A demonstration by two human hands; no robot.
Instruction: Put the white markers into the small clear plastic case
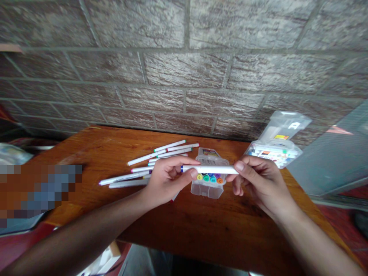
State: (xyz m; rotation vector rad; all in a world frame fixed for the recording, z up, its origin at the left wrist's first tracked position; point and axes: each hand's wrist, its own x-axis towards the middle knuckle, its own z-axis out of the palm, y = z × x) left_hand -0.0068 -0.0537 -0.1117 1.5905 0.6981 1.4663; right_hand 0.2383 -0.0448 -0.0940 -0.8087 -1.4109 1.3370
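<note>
A white marker (215, 169) with a dark blue end is held level between my two hands. My left hand (169, 176) pinches it near the blue end, and my right hand (257, 180) grips the opposite end with thumb and fingers. Just behind and below the marker, a small clear plastic case (208, 191) stands open on the table. Round marker ends in yellow, green, blue, purple and orange show inside it. Several white markers (163, 152) with coloured ends lie loose to the left, some partly hidden by my left hand.
A larger clear plastic box (287, 132) with its lid raised stands at the right back of the wooden table (212, 230), holding colourful items. Behind rises a brick-patterned wall (184, 73). A grey translucent panel (330, 157) stands beyond the right edge.
</note>
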